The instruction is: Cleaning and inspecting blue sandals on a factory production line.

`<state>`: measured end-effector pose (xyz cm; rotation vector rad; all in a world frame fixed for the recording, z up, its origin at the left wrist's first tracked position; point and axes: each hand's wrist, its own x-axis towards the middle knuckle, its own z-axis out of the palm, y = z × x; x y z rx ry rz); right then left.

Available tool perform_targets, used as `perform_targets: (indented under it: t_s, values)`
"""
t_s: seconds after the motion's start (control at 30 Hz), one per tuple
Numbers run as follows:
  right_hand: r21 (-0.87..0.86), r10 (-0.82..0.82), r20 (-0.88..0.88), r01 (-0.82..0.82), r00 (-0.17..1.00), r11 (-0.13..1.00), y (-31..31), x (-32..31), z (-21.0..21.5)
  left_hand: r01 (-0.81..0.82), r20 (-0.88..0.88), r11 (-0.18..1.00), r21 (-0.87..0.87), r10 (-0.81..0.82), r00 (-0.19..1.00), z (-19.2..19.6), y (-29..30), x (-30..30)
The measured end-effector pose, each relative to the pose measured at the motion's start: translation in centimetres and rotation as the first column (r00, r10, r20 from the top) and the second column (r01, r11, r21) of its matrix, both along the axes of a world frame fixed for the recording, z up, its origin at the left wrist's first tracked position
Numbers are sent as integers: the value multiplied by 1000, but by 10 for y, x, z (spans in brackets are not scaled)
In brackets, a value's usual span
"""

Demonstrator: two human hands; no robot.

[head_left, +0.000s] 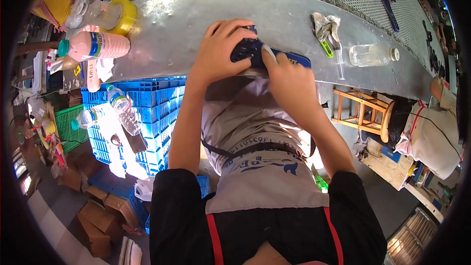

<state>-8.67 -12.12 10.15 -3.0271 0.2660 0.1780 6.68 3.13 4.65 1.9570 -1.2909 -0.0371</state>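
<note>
Left hand is gripping the speckled, near-black left part of a dark blue bar, which is sitting at the near edge of the table. Bar is showing yellowish marking near its rounded right end. Right hand is covering its middle; cannot tell whether that grip is closing on anything.

Pink bottle beside yellow roll; clear bottle on side; wooden stool.
</note>
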Motion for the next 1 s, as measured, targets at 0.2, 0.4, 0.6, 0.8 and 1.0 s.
perform_targets:
  t_s: [0.2,0.4,0.6,0.8,1.0]
  values:
    - [65,-91,240,78,966,995,-39,2,8,-273,-265,827,-492,157,951,-2,18,-13]
    - [538,-507,210,334,836,774,-85,-122,5,-565,-404,664,-490,402,822,-12,83,-97]
    - [783,-728,-75,492,681,380,-71,-167,-24,-483,-586,841,-244,269,764,-14,84,-154]
    - [877,-572,-3,278,820,393,-58,-151,-34,-284,-434,948,-147,196,879,12,50,-143]
    - [948,-491,-61,204,869,244,-67,-139,-62,-460,-450,878,-135,359,818,29,44,-130]
